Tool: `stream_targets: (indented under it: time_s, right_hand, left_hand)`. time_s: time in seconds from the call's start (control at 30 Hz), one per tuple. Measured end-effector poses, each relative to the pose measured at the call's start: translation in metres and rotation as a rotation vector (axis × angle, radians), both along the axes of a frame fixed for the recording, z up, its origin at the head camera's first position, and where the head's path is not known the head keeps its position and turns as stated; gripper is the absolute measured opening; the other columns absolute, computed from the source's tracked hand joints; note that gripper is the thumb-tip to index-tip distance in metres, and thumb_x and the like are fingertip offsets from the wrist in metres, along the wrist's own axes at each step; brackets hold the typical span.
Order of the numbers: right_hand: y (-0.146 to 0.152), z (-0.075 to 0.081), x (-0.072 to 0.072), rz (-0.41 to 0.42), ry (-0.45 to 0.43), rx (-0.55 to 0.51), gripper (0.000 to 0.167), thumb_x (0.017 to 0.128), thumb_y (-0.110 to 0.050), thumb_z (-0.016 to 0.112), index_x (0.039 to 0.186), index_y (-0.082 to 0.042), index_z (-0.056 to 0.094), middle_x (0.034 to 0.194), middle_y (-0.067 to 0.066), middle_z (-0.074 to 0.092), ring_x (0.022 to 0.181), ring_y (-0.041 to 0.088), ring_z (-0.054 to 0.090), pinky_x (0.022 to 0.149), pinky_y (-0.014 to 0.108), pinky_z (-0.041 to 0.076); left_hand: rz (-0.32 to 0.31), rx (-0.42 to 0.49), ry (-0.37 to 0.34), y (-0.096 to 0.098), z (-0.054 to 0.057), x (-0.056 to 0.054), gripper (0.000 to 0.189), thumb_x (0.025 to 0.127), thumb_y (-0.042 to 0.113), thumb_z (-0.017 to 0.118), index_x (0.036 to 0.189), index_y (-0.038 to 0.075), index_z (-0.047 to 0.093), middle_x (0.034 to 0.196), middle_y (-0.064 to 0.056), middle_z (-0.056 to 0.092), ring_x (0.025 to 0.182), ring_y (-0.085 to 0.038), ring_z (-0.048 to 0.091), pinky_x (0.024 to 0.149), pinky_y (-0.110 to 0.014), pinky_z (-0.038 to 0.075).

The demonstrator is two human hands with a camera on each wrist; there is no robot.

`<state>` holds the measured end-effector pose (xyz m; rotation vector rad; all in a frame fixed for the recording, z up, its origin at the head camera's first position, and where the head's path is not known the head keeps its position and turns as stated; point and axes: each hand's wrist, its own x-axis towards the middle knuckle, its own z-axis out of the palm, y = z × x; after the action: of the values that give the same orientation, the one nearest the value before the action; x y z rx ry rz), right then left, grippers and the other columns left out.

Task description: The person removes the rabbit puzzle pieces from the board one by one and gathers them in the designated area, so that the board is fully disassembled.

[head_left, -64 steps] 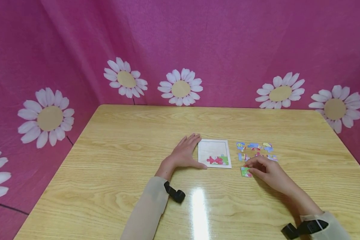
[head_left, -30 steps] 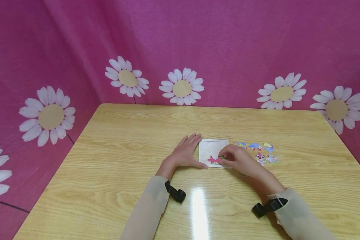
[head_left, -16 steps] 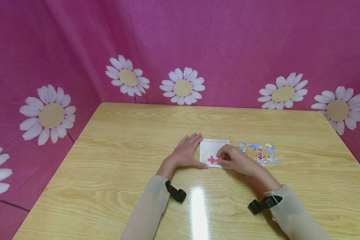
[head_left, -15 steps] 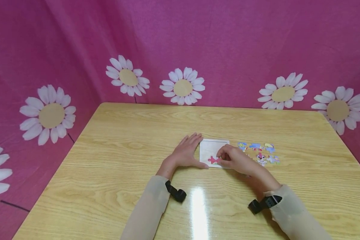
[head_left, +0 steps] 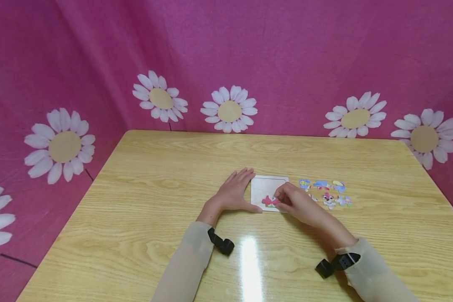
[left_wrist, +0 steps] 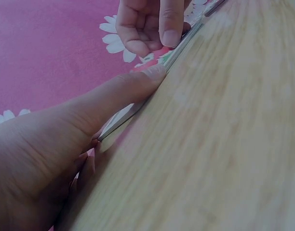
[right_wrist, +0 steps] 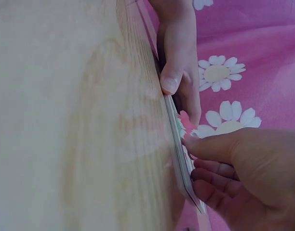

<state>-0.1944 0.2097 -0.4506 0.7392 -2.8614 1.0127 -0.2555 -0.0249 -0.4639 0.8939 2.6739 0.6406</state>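
Observation:
A shallow square puzzle tray point(head_left: 264, 186) lies on the table, its pale base bare in the upper part. Joined red and green puzzle pieces point(head_left: 266, 201) sit at its lower right. My left hand point(head_left: 232, 193) rests along the tray's left side, fingers straight, thumb point(left_wrist: 150, 74) at the near edge. Over the lower right of the tray, my right hand point(head_left: 298, 203) pinches at a puzzle piece point(right_wrist: 184, 126) with curled fingers, thumb point(right_wrist: 198, 144) on it. The fingers partly hide that piece and the tray's right corner.
To the right of the tray, loose puzzle pieces point(head_left: 328, 199) lie in rows on the wooden table point(head_left: 173, 188). Pink cloth point(head_left: 287, 54) with large daisies hangs behind and beside the table. Glare marks the near middle of the tabletop.
My right hand has moved left from the loose pieces to the tray and since shifted only slightly there. The left hand keeps its place at the tray's left side.

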Motion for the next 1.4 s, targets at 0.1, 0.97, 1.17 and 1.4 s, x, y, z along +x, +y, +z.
stream_targets:
  time_s: [0.1, 0.97, 1.17, 1.4]
  right_hand:
    - [0.0, -0.001, 0.002, -0.006, 0.025, -0.031, 0.011, 0.087, -0.001, 0.07, 0.094, -0.004, 0.062, 0.086, 0.004, 0.062, 0.077, 0.006, 0.054, 0.066, 0.019, 0.05]
    - [0.021, 0.001, 0.008, -0.033, 0.016, -0.153, 0.009, 0.089, 0.004, 0.065, 0.092, -0.004, 0.065, 0.086, 0.006, 0.068, 0.078, -0.001, 0.057, 0.066, 0.016, 0.055]
    - [0.036, 0.002, 0.015, -0.036, 0.028, -0.138, 0.008, 0.09, 0.0, 0.065, 0.092, -0.008, 0.064, 0.088, 0.003, 0.067, 0.078, -0.003, 0.054, 0.066, 0.016, 0.052]
    - [0.054, 0.001, 0.026, -0.042, 0.057, -0.147, 0.013, 0.089, 0.004, 0.065, 0.093, -0.009, 0.064, 0.085, 0.001, 0.065, 0.068, -0.002, 0.055, 0.053, 0.018, 0.051]
  left_hand:
    - [0.003, 0.002, 0.002, 0.0, 0.0, 0.0, 0.116, 0.069, 0.066, 0.076, 0.157, 0.014, 0.02, 0.166, 0.0, 0.015, 0.156, -0.015, 0.004, 0.129, -0.036, 0.0]
    - [-0.005, 0.002, 0.013, 0.002, 0.003, -0.001, 0.116, 0.07, 0.064, 0.077, 0.157, 0.013, 0.02, 0.166, -0.001, 0.016, 0.156, -0.016, 0.006, 0.13, -0.037, 0.001]
    - [-0.004, 0.003, 0.007, 0.0, 0.002, -0.001, 0.116, 0.07, 0.063, 0.077, 0.157, 0.014, 0.02, 0.166, -0.001, 0.016, 0.156, -0.016, 0.006, 0.13, -0.037, 0.001]
    - [-0.003, 0.008, -0.007, 0.001, 0.002, 0.0, 0.116, 0.07, 0.063, 0.078, 0.157, 0.014, 0.02, 0.166, 0.0, 0.015, 0.156, -0.015, 0.005, 0.129, -0.036, 0.0]
